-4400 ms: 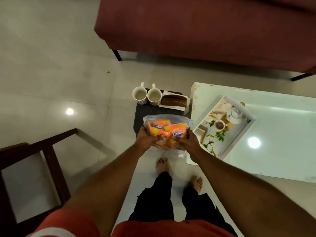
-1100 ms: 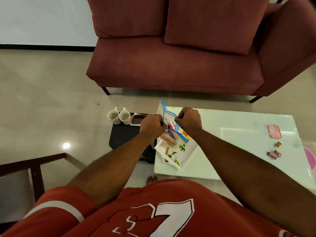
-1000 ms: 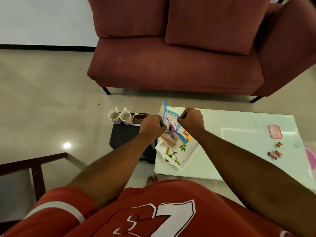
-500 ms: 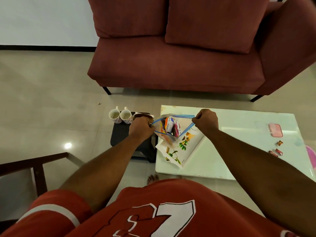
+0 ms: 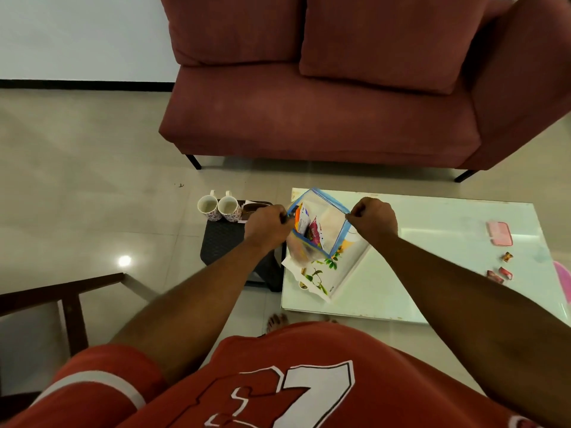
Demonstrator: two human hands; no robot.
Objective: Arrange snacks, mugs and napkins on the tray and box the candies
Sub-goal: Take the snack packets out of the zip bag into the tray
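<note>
Gripping a clear zip bag by its blue seal strip: left hand clenched on one end, right hand pinching the other, mouth stretched wide between them. Held up in the air over the left edge of the desk, right above a white tray with a leafy floral print, lying skewed at the near-left corner and poking a bit past the left edge.

Inside the bag: a few snack packets, orange, white and magenta. Printing way too blurry to read, so no brand to report.

Over by the desk's right edge, three wrapped candies loose on the top, with a pink box further back along that edge, apart from them.

Just left of the desk, a black stool with two floral mugs side by side at its far edge, plus something brown and flat beside them, can't tell what.

Only legible writing: a big white "7" on the red shirt. Red sofa behind.
</note>
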